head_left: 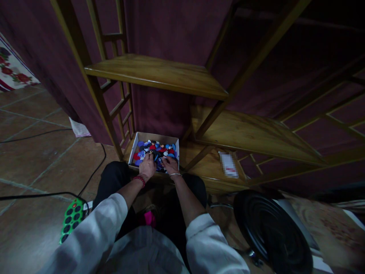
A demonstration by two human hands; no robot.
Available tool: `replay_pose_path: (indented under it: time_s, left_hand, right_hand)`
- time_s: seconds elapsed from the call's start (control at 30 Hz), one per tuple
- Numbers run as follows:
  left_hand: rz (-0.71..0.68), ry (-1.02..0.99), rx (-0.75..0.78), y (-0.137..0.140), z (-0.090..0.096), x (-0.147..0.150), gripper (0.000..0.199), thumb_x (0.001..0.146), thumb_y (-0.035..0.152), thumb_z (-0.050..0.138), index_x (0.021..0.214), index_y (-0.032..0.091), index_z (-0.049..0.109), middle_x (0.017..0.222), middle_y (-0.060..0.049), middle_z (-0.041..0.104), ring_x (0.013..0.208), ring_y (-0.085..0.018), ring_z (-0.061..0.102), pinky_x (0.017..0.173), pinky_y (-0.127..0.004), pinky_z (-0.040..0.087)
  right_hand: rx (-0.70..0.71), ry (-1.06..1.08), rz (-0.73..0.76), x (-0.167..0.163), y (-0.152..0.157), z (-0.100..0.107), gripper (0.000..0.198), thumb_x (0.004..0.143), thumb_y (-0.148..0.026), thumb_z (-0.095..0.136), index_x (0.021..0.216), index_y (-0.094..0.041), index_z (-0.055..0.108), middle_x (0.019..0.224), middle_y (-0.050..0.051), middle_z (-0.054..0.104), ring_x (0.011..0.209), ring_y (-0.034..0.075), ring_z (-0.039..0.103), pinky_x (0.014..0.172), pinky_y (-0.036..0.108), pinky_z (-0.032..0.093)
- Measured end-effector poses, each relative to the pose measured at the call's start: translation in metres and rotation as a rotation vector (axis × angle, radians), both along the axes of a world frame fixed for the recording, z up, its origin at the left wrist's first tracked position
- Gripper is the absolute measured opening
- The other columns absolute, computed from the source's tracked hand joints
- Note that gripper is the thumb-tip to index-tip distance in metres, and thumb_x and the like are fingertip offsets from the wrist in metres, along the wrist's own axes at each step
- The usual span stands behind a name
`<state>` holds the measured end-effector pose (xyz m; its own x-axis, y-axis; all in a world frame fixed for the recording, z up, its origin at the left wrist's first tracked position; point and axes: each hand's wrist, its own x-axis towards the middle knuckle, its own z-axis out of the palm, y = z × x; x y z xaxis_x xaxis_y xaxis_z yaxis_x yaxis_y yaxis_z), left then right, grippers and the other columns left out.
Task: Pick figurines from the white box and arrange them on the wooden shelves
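Note:
A shallow white cardboard box [177,148] sits on the lowest wooden shelf, just beyond my knees. Inside lies a jumble of small red, blue, black and white pieces [152,146], some looking like little figures. My left hand [147,166], with a red bead bracelet at its wrist, reaches over the box's near edge with fingers curled together. Beside it, my right hand [171,166], wearing a pale bracelet, is bent inward with its fingertips pinched low among the pieces. What either hand grips is too small and dark to make out.
A wooden shelf [159,74] juts out above the box, with slanted posts around it. A blurred white packet [229,164] lies on the lower shelf to the right. A green power strip [71,220] with cables is on the floor at left; a round black object [270,232] stands at right.

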<state>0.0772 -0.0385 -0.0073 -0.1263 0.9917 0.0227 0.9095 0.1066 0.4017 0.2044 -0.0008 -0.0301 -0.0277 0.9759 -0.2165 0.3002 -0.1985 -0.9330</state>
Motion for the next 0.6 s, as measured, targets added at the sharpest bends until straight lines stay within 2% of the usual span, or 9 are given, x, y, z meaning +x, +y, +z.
replay_pose_path:
  time_s: [0.27, 0.43, 0.6]
  left_hand:
    - [-0.021, -0.005, 0.043, -0.002, -0.005, -0.002, 0.048, 0.077, 0.018, 0.042, 0.125, 0.015, 0.04, 0.121, -0.012, 0.047, 0.106, -0.024, 0.049, 0.081, -0.032, 0.045]
    - [-0.056, -0.008, 0.093, -0.006, -0.006, -0.005, 0.031, 0.079, 0.02, 0.041, 0.105, 0.021, 0.058, 0.12, -0.005, 0.051, 0.113, -0.023, 0.043, 0.087, -0.032, 0.043]
    - [-0.041, 0.044, 0.118, -0.009, -0.004, -0.004, 0.028, 0.079, 0.02, 0.042, 0.099, 0.02, 0.062, 0.113, -0.007, 0.053, 0.112, -0.025, 0.039, 0.09, -0.034, 0.04]
  right_hand:
    - [-0.002, 0.01, 0.003, -0.001, -0.002, 0.005, 0.031, 0.078, -0.036, 0.051, 0.101, -0.019, 0.06, 0.075, 0.0, 0.065, 0.067, 0.014, 0.066, 0.064, 0.025, 0.054]
    - [-0.007, 0.0, -0.008, -0.002, -0.004, 0.01, 0.027, 0.079, -0.035, 0.051, 0.099, -0.02, 0.06, 0.071, -0.001, 0.065, 0.067, 0.014, 0.066, 0.062, 0.024, 0.054]
    - [0.005, -0.002, 0.005, -0.002, -0.005, 0.012, 0.025, 0.08, -0.035, 0.05, 0.098, -0.02, 0.06, 0.068, -0.001, 0.065, 0.066, 0.015, 0.066, 0.062, 0.025, 0.054]
